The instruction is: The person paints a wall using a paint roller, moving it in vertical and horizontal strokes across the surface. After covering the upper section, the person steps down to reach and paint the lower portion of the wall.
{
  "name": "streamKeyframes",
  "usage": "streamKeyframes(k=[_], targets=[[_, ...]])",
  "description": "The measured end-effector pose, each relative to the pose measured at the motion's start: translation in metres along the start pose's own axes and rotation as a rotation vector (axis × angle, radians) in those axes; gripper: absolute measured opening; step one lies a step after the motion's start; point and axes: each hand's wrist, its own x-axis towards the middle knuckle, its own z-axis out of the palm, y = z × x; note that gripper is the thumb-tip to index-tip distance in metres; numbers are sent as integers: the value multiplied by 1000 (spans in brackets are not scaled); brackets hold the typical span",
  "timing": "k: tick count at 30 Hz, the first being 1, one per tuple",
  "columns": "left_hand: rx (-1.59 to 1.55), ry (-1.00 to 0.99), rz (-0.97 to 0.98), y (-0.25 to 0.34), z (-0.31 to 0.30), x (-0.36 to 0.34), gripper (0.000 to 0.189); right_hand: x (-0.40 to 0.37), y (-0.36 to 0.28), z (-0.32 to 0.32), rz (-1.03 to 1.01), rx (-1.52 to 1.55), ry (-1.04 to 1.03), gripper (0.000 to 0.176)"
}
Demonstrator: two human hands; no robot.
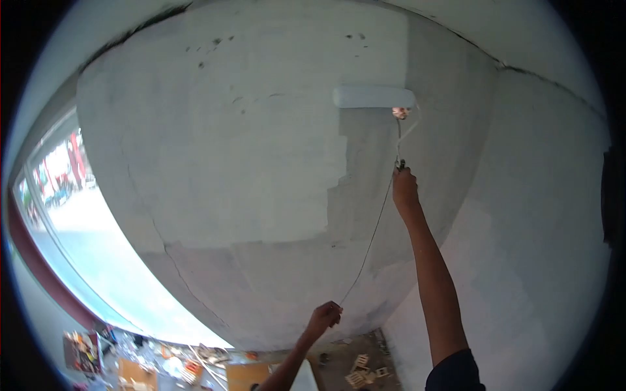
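My right hand (405, 186) grips the handle of a paint roller, arm stretched up the wall. The roller's white sleeve (373, 97) lies level against the wall, high up and right of centre. Just under its right end is a small hole (401, 113) with orange-pink contents too small to make out. A thin dark wire (373, 236) runs from near the hole, past the roller handle, down to my left hand (324, 317). The fingers of that hand are curled and pinch the wire's lower end. Lighter paint covers much of the wall (261, 163); greyer patches show at right and below.
A bright window (98, 234) opens at left. On the floor lie clutter and plastic (153, 352), long thin sticks (207, 368), a tan board (244, 376) and small wooden pieces (362, 375). A side wall (521, 228) stands right; cracks run along the ceiling edge.
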Motion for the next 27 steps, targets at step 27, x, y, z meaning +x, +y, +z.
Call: streamKeyframes(k=[27], targets=[[-89,-27,83,16,-3,0,17,19,-51,-37,-63,16,31,31]])
